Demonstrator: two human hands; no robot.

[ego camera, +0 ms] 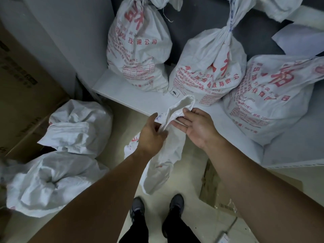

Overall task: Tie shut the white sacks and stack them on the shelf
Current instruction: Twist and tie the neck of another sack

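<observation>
Gripping the bunched neck of a limp white sack [163, 163], the left hand [152, 134] curls its fingers round the cloth at the frame's centre. Just beside it but apart, the right hand [198, 127] lies palm up with its fingers nearly straight. Its thumb and fingertips touch the sack's mouth, which gapes and shows only white lining. The sack's body hangs down to the floor by two dark shoes [137, 207].

At lower left a crumpled sack [49, 181] and a second crumpled sack [75, 127] lie beside a cardboard box [21, 76]. Flattened cardboard [215, 190] lies at lower right.

Beyond the hands, the white shelf [114, 88] carries three bulging red-printed sacks: the left sack [138, 50], the middle sack [208, 67], tied at its neck, and the right sack [273, 95]. Their contents are hidden.
</observation>
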